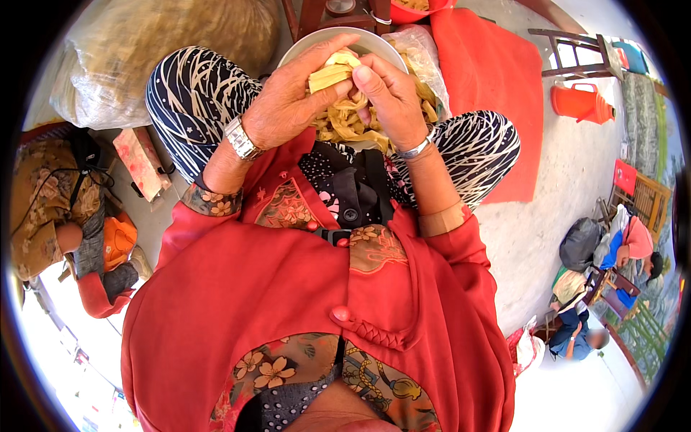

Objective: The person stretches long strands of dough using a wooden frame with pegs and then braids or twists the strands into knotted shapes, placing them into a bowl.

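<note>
Above a white basin point(311, 39) between my knees, my two hands are close together. Fingers of my left hand point(291, 97) wrap round a small bundle of pale yellow, ribbon-like strips point(332, 73); their exact kind I cannot make out. My right hand point(394, 93) grips the same bundle from the other side, its thumb resting near the folded end. More loose yellow strips point(353, 131) lie heaped in the basin below, partly hidden by both hands. A metal watch is on my left wrist, a bracelet on my right.
A large, full translucent sack point(108, 68) stands at the left. Beside the basin is a clear plastic bag point(425, 54), then a red cloth point(497, 93). An orange-red plastic jug point(579, 104) and a dark wooden stool point(579, 54) are farther right. Another person point(54, 209) sits at the left.
</note>
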A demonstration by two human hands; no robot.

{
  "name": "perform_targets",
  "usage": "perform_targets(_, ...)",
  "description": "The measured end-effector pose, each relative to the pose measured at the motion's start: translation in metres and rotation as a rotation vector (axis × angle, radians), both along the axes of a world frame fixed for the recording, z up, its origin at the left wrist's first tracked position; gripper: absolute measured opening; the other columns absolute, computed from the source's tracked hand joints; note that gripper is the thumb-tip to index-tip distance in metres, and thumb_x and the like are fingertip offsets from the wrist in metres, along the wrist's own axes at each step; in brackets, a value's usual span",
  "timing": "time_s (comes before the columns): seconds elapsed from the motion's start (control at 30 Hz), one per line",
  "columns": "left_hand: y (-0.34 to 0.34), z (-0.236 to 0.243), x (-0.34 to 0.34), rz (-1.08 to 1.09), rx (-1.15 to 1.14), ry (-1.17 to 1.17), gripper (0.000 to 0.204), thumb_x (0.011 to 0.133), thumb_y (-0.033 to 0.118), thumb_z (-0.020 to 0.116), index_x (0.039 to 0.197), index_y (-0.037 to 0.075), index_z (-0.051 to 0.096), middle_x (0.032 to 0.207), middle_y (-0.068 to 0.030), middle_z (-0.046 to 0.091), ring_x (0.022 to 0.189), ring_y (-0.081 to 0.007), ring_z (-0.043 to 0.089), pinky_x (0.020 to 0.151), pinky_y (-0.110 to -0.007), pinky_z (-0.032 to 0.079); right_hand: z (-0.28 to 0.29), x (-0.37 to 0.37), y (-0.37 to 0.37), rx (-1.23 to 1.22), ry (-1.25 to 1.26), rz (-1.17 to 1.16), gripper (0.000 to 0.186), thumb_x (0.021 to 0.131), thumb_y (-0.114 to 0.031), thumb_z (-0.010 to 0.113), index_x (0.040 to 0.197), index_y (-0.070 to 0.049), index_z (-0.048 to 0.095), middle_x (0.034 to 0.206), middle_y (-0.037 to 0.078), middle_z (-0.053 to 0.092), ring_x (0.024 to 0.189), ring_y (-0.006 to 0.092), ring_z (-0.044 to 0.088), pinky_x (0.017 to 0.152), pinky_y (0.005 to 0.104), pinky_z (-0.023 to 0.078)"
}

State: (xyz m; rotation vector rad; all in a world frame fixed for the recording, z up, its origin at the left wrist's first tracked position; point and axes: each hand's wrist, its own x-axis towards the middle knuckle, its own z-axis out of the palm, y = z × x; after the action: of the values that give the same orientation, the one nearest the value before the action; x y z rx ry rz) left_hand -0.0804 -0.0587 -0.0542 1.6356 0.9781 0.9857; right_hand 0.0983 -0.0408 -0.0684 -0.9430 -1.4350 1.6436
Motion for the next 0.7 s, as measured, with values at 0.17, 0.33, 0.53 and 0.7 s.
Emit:
perform_targets(0.17, 0.0, -0.002, 0.006, 0.018, -0.141, -0.132, 0.042, 0.096, 0.026, 0.046, 0.132, 0.003, 0.043, 0.114, -0.0065, 0.057, 0.106, -0.0123, 0.051, 0.094, -0.027, 0.04, -0.007, 0.0, 0.0, -0.061, 0.055, -0.002, 0.031, 0.092, -0.033, 0.055, 0.092, -0.002, 0.055, 0.073, -0.001, 0.057, 0.049, 0.0017, 0.043, 0.042, 0.0167, 0.034)
perform_targets(0.33, 0.002, -0.003, 0.001, 0.066, -0.361, -0.272, 0.046, 0.098, 0.038, 0.04, 0.124, 0.002, 0.05, 0.109, -0.0081, 0.059, 0.095, -0.0117, 0.056, 0.081, -0.026, 0.048, -0.006, -0.01, -0.002, 0.062, -0.004, -0.175, 0.039, 0.09, -0.031, 0.06, 0.11, -0.001, 0.045, 0.081, 0.007, 0.063, 0.06, 0.0068, 0.053, 0.053, 0.0191, 0.043)
perform_targets(0.53, -0.001, -0.005, 0.0, -0.095, -0.703, -0.713, 0.048, 0.097, 0.041, 0.039, 0.119, 0.0, 0.051, 0.11, -0.0129, 0.058, 0.1, -0.0235, 0.06, 0.074, -0.039, 0.056, -0.021, -0.007, 0.005, 0.274, -0.029, -0.206, 0.033, 0.089, -0.031, 0.06, 0.102, -0.001, 0.053, 0.079, 0.003, 0.062, 0.07, 0.0083, 0.056, 0.06, 0.0227, 0.046)
perform_targets(0.7, 0.001, -0.015, -0.007, -0.19, -0.836, -0.87, 0.048, 0.096, 0.042, 0.039, 0.115, -0.001, 0.051, 0.106, -0.0136, 0.056, 0.091, -0.0224, 0.061, 0.072, -0.038, 0.058, -0.008, 0.005, -0.006, 0.027, -0.131, -0.131, 0.03, 0.088, -0.03, 0.063, 0.08, -0.001, 0.06, 0.066, -0.003, 0.055, 0.06, 0.0046, 0.047, 0.053, 0.0208, 0.038)
